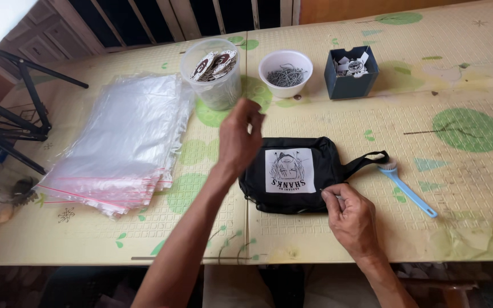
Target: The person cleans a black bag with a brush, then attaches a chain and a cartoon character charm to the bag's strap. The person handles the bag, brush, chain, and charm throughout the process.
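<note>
While the left hand [239, 140] hovers blurred, grip unclear, right hand [352, 219] pinches something tiny beside the black pouch [292, 174].

One black pouch [292, 174], one bag stack [121, 142], one tub [212, 71], one bowl [285, 71], one box [350, 71], one brush [406, 188].

A table [315, 239] covered with a pale yellow sheet printed with green patches is shown. At centre, a black pouch [292, 174] with a white printed panel is laid flat. A stack of clear zip bags [124, 142] is placed at 9 o'clock. A clear plastic tub [212, 74] of round badges is set at 11 o'clock, a white bowl [285, 73] of metal pins at 12 o'clock, and a dark blue box [351, 72] at 1 o'clock. A light blue brush [409, 191] is laid at 3 o'clock.
</note>
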